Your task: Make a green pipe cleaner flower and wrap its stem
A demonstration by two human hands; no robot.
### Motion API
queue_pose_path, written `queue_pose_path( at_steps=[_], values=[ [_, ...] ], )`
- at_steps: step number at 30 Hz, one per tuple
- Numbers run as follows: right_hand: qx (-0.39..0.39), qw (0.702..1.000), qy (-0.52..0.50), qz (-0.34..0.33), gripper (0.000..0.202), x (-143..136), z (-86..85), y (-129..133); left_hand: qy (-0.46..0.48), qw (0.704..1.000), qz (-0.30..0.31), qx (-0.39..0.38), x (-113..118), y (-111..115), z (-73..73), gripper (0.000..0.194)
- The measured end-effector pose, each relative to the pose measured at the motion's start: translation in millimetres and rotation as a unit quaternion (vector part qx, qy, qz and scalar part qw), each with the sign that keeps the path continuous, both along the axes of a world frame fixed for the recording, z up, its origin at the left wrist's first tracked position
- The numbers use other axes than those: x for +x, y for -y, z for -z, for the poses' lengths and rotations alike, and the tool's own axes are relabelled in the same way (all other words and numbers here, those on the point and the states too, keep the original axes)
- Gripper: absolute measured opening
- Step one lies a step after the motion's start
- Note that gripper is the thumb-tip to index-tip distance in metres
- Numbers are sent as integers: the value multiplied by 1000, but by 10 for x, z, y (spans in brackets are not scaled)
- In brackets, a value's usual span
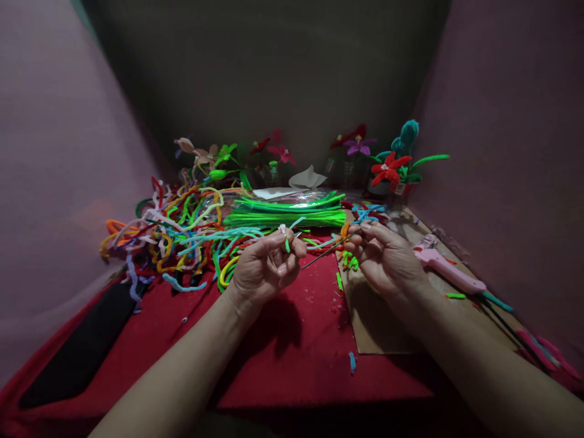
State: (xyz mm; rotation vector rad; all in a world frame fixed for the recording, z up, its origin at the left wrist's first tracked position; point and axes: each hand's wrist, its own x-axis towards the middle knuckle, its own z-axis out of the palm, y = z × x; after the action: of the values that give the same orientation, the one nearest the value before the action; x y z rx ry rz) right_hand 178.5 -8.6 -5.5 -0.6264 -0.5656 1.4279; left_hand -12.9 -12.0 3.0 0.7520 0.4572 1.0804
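Note:
My left hand (269,258) is closed in a pinch on a short pipe cleaner piece (287,245), green at its lower end, with a small white tuft showing above the fingertips. To its right, my right hand (385,252) pinches a thin dark wire (322,258), which slants down and left toward the left hand. Both hands are raised over the red cloth (314,328), a short distance apart. Just beyond them lies a bundle of green pipe cleaners (287,213). Orange petal-like loops (345,233) show beside the right fingertips; whether they are held I cannot tell.
A tangle of coloured pipe cleaners (168,225) spreads at the left, near a black flat object (77,347). On the right are a cardboard sheet (369,322) and a pink glue gun (449,271) with a cord. Pipe cleaner flowers (390,168) stand along the back.

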Motion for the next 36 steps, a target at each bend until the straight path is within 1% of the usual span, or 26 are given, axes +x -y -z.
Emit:
queue_pose_path(
  at_steps=[3,5,8,11,14,19,24,29,36],
  values=[
    [20,1000,15,-18,9,5,-7,-1,-1,1000,4,5,-5,-12,18,6],
    [45,997,40,-50,8,-6,-10,25,-1,1000,-7,1,1,-22,30,3],
    [61,984,100,-135,9,-67,-3,117,-1,1000,-29,-3,25,-24,41,3],
    [54,959,154,-231,12,-158,20,240,-4,999,-38,2,59,-3,34,4],
    [59,941,192,-273,14,-226,41,330,-17,999,-40,2,86,24,19,4],
    [56,936,199,-285,14,-247,48,366,-53,998,-34,-23,113,35,28,9],
    [55,938,198,-280,16,-234,48,350,-81,996,-37,-7,137,41,51,10],
    [45,938,203,-277,18,-236,48,348,-85,996,-21,11,140,54,52,11],
    [47,937,200,-283,19,-228,49,347,-100,995,-23,3,146,53,43,13]
  ],
)
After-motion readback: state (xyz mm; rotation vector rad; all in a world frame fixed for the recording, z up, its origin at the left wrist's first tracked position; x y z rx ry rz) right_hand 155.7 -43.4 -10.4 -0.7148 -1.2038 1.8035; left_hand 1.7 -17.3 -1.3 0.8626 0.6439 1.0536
